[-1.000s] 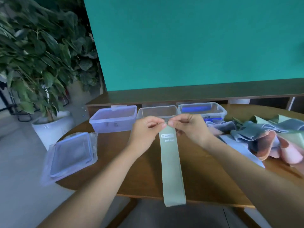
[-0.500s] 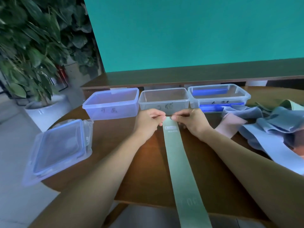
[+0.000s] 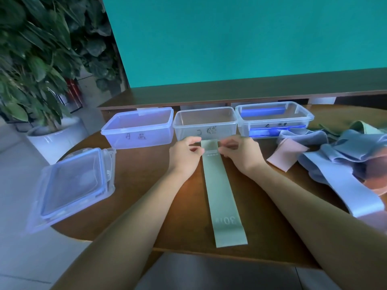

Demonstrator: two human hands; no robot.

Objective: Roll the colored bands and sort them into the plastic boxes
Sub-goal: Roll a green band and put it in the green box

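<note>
A long pale green band [image 3: 222,193] lies flat on the brown table [image 3: 180,210], running from the middle box toward the near edge, with "30" printed near its close end. My left hand [image 3: 185,155] and my right hand [image 3: 238,153] pinch its far end from either side, just in front of the boxes. Three clear plastic boxes stand in a row: the left box [image 3: 138,130], the middle box [image 3: 206,124] and the right box [image 3: 274,120], which has blue parts inside.
A heap of loose blue, pink and green bands [image 3: 345,155] covers the table's right side. A stack of clear lids [image 3: 71,185] overhangs the table's left edge. A potted plant [image 3: 37,80] stands on the floor to the left. A dark wooden ledge runs behind the boxes.
The green band now lies flat and fully on the table; earlier its near end hung over the edge. Both hands stay at its far end, lower and closer to the boxes.
</note>
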